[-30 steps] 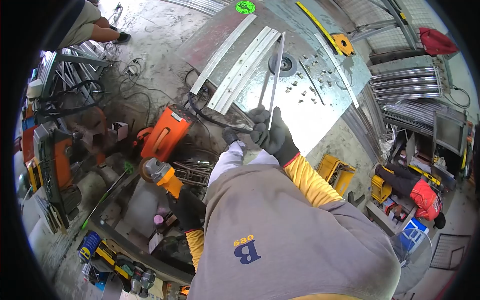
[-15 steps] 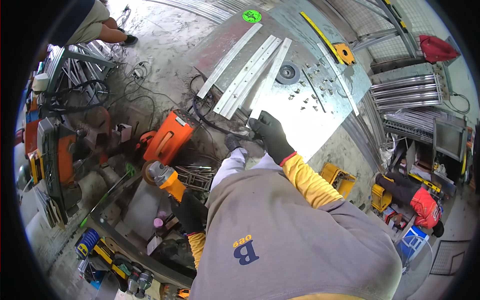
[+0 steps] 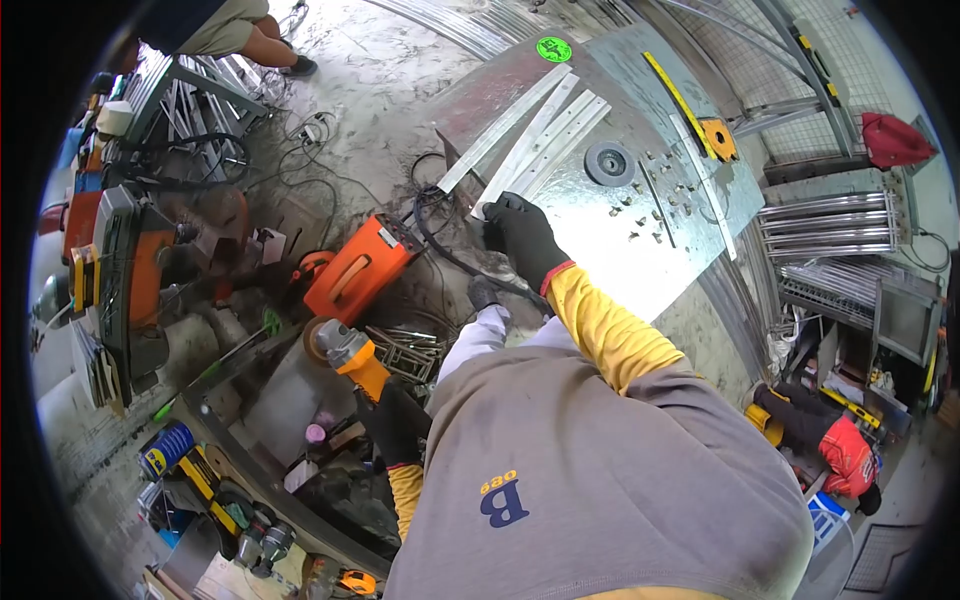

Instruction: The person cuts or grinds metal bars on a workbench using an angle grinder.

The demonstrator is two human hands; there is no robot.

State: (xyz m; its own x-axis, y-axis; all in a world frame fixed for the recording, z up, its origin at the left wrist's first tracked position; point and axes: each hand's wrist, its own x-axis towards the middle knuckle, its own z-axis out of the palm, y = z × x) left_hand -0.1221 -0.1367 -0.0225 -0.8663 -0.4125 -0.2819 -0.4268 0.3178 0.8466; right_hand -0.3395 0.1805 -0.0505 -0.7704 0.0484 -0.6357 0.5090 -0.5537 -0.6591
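Observation:
My left hand (image 3: 398, 422), in a dark glove, grips an orange and grey angle grinder (image 3: 362, 368) low at the left of my body. In front of me my gloved right hand (image 3: 525, 240) is closed on the near end of a flat metal strip (image 3: 530, 145). Another plain strip (image 3: 505, 132) lies to its left, and strips with holes (image 3: 562, 145) lie to its right. They rest on a shiny metal sheet (image 3: 600, 270). A dark grinding disc (image 3: 609, 164) and several small metal pieces (image 3: 655, 205) lie farther right.
An orange machine (image 3: 360, 270) stands left of my feet, with cables on the floor. A yellow tape measure (image 3: 717, 140) lies extended on the sheet. Metal tubes (image 3: 830, 225) are stacked at right. One person (image 3: 850, 455) is at lower right, another (image 3: 235, 30) at upper left.
My right hand has moved left with the strip, which now lies left of the holed strips instead of right of them. The grinder stays in my left hand. The view has shifted slightly.

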